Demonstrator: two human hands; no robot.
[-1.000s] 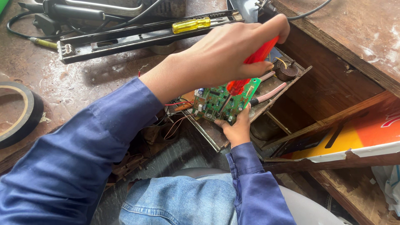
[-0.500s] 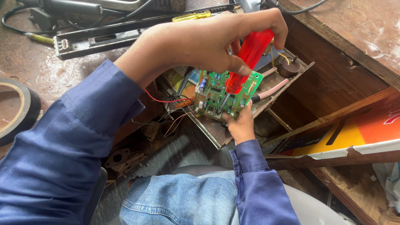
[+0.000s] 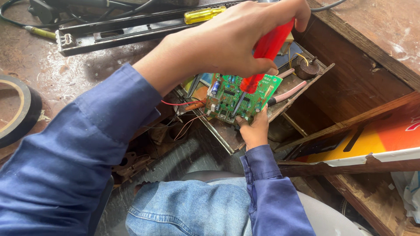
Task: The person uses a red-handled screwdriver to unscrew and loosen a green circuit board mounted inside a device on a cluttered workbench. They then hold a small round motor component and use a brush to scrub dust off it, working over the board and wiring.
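Note:
My left hand [image 3: 227, 41] reaches in from the left, closed around the red handle of a screwdriver [image 3: 267, 50]. Its shaft points down onto a green circuit board [image 3: 234, 98]. My right hand [image 3: 253, 129] comes up from below and grips the board's lower edge, holding it tilted over a shallow metal tray [image 3: 227, 137]. Red and thin wires [image 3: 179, 105] run from the board's left side. A pink cable [image 3: 288, 91] lies to the right of the board.
A roll of black tape [image 3: 19, 109] lies at the left edge. A long black metal rail [image 3: 113, 32] and a yellow-handled screwdriver [image 3: 203, 15] lie at the top. Wooden boards [image 3: 363, 48] stand at the right, with an orange-yellow panel [image 3: 376, 140] below them.
The view has moved closer. My left hand has raised the red screwdriver more upright over the board. My right hand still holds the board's lower edge.

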